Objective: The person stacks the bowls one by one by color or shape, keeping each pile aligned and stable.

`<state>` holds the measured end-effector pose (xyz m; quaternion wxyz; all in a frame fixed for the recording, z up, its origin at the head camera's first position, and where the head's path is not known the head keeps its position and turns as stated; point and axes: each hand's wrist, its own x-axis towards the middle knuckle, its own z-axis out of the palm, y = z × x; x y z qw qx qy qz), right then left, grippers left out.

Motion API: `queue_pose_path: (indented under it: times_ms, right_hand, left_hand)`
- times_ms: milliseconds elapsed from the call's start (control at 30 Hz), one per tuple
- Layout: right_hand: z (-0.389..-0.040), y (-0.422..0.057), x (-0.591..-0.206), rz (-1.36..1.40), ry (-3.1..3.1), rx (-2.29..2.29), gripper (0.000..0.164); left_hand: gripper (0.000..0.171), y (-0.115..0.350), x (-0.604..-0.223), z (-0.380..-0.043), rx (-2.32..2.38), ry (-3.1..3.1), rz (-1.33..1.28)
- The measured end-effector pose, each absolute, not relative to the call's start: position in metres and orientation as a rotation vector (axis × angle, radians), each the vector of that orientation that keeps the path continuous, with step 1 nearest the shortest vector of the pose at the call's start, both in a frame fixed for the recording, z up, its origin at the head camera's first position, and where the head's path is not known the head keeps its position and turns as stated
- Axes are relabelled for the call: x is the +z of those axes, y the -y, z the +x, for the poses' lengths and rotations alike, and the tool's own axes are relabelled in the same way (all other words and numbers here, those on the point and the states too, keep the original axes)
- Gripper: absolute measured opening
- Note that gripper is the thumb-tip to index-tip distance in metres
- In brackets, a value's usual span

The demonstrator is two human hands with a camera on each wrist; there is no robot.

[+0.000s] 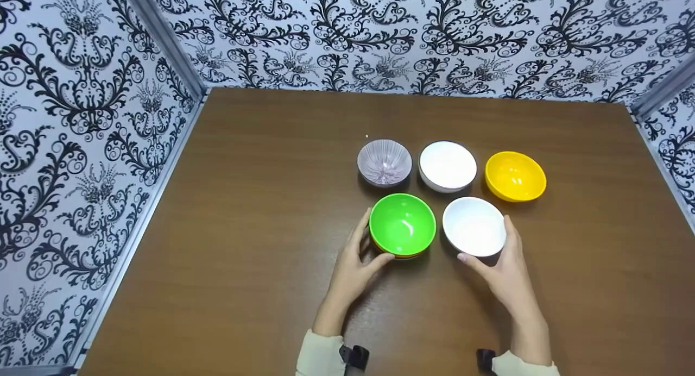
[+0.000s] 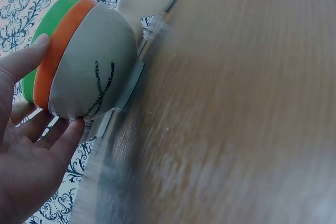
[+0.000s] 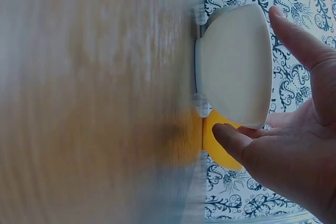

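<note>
As your left hand [image 1: 349,270] holds the green-topped bowl stack [image 1: 403,224], your right hand [image 1: 506,273] curls round the front white bowl [image 1: 474,226] at the stack's three o'clock. Uneven thumb pressure could tip the stack; a forward nudge could knock the yellow bowl [image 1: 515,176] at the white one's one o'clock.

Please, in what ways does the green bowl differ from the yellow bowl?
The green bowl is nested in an orange bowl; the yellow bowl stands alone. The left grip holds the green bowl, while nothing touches the yellow bowl. Both are round and empty, with glossy insides.
</note>
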<state>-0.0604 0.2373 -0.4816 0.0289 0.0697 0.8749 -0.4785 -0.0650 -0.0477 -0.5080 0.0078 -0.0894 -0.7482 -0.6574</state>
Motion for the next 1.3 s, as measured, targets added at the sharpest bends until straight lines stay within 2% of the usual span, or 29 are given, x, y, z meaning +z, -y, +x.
queue_pose_path:
  times_ms: [900,1300]
  right_hand:
    - [-0.0676,-0.2331,-0.4792,0.347,-2.665,-1.354,0.123]
    - [-0.0661,-0.2303,-0.4801,0.361,-2.739,-1.372,0.118]
  left_hand:
    - [0.090,0.0481,-0.5091,-0.0658,-2.067,2.347,-0.263]
    - [0.091,0.0484,-0.5081,-0.0661,-2.048,2.364,-0.253]
